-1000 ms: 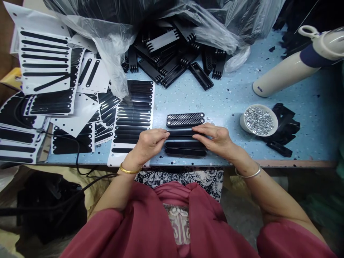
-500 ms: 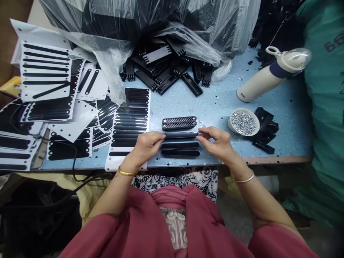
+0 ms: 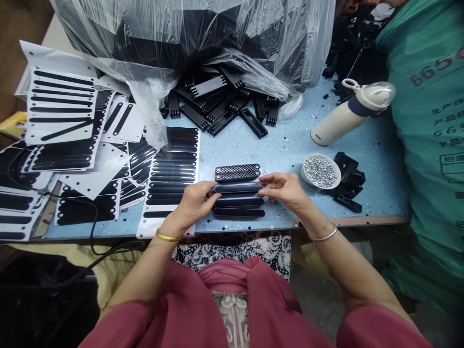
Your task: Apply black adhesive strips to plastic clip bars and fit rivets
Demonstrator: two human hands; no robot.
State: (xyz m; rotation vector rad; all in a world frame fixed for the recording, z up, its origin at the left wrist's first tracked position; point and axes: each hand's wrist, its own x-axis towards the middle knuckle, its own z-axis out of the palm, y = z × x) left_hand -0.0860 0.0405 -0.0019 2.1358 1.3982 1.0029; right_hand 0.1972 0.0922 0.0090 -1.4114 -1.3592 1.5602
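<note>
My left hand (image 3: pixel 194 200) and my right hand (image 3: pixel 284 191) pinch the two ends of a long black oval strip (image 3: pixel 237 188) near the front edge of the blue table (image 3: pixel 275 145). Two more black strips (image 3: pixel 239 207) lie just below it. Just beyond my fingers sit two perforated black plastic bars (image 3: pixel 237 172), side by side. A white sheet with rows of black strips (image 3: pixel 172 174) lies under my left wrist.
Many white sheets with black strips (image 3: pixel 65 125) pile up at the left. Black comb-like parts (image 3: pixel 221 104) spill from a clear plastic bag (image 3: pixel 188 34) at the back. A bowl of small metal pieces (image 3: pixel 320 171), a white bottle (image 3: pixel 350 113) and a person in green (image 3: pixel 427 145) are at the right.
The view shifted, bringing the person in green into sight at the right. My hands moved from pressing on the strip to pinching its ends.
</note>
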